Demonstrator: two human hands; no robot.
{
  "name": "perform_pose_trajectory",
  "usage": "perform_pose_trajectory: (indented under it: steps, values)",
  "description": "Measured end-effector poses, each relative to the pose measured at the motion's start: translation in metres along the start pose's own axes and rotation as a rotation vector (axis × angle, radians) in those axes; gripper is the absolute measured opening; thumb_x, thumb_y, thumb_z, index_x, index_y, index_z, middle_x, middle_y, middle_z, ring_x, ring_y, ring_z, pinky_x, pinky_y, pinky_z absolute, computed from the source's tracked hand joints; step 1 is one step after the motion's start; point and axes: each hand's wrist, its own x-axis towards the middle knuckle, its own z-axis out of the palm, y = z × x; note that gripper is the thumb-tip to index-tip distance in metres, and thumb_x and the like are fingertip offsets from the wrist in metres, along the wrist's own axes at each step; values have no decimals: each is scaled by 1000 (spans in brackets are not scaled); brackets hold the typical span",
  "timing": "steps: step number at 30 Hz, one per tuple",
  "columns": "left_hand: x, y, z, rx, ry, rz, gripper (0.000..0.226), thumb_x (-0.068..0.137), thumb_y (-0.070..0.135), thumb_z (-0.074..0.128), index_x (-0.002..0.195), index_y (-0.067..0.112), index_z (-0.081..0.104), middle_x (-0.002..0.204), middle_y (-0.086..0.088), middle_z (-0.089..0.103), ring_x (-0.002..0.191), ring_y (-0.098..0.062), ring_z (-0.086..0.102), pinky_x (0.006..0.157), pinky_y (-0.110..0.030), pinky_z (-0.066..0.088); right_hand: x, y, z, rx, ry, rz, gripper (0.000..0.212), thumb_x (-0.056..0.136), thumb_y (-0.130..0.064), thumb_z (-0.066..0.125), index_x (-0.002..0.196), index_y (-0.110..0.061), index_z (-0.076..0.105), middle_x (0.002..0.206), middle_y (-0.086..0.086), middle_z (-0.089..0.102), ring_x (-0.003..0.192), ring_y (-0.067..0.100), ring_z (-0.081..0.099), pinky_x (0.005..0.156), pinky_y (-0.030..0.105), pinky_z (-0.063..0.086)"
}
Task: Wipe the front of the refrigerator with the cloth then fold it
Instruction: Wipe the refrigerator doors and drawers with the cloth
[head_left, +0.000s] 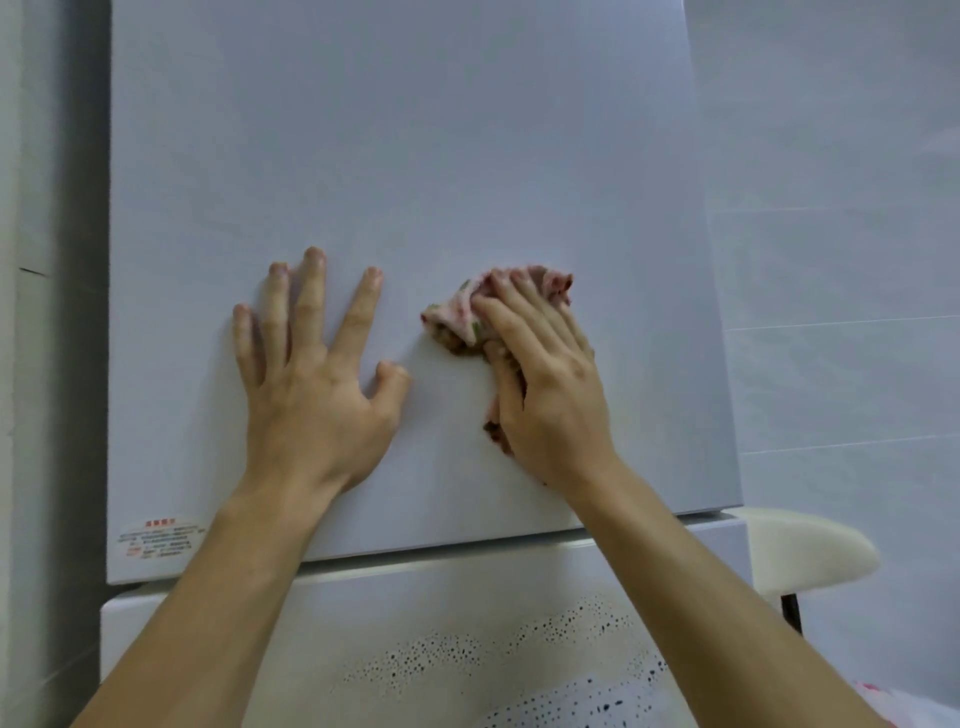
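Pale blue-white and smooth, the flat upper refrigerator door fills most of my view, and both my hands are on it. My right hand presses the crumpled pink floral cloth against the door, below its middle and toward the right edge. My 4 fingers lie close together over the wad and my thumb curls into it, so the bundle is pinched under my palm. Folds stick out past my fingertips at the top and left.

My left hand holds nothing. It lies on the bare door just left of the cloth, fingers straight and spread apart, and I judge it to be bracing me.

Wiping looks under way, not finished. I see no streaks or damp marks, so I cannot tell which parts are already done. The upper half of this door, its lower left corner with the small red-printed sticker, and the white lower door under the seam may all be left to do. The cloth is bunched, so folding has not begun; I expect it will need both hands and the cloth shaken out flat first.

A white rounded stool seat sits beside the door's lower right corner.
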Motion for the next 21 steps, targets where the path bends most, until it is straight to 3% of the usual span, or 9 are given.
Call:
perform_pose_trajectory:
  steps: [7, 10, 14, 17, 21]
  values:
    - [-7, 12, 4, -34, -6, 8, 73, 91, 49, 35, 163, 37, 28, 176, 1, 9, 162, -28, -2, 129, -58, -6, -73, 2, -30, 43, -179, -235, 33, 106, -7, 54, 136, -10, 68, 156, 5, 52, 152, 20, 39, 121, 50, 37]
    - [-6, 16, 2, -62, -1, -9, 73, 90, 45, 38, 162, 37, 31, 175, 0, 10, 162, -30, -1, 128, -59, -6, -55, 19, -38, 39, -249, -326, 35, 105, -5, 55, 137, -10, 67, 155, 7, 53, 152, 21, 41, 122, 48, 36]
    - [-7, 22, 5, -68, 8, -9, 71, 91, 39, 41, 162, 37, 33, 175, 0, 12, 162, -32, 1, 128, -61, -5, -2, 22, -21, 0, -46, -101, 37, 106, -7, 55, 142, -12, 64, 154, 8, 55, 150, 23, 43, 123, 46, 35]
    - [-8, 21, 7, -68, 15, -14, 70, 92, 39, 39, 162, 37, 32, 175, 1, 11, 162, -30, 0, 128, -60, -6, -3, 2, -7, 17, 17, 73, 40, 106, -7, 52, 144, -14, 62, 156, 6, 52, 152, 21, 39, 127, 41, 28]
    - [-7, 21, 7, -61, 22, -12, 71, 91, 39, 39, 162, 37, 33, 175, -1, 12, 161, -33, 2, 127, -61, -6, -60, -6, -19, 61, -73, -106, 41, 99, 3, 61, 137, -11, 67, 154, 6, 55, 150, 20, 43, 124, 43, 33]
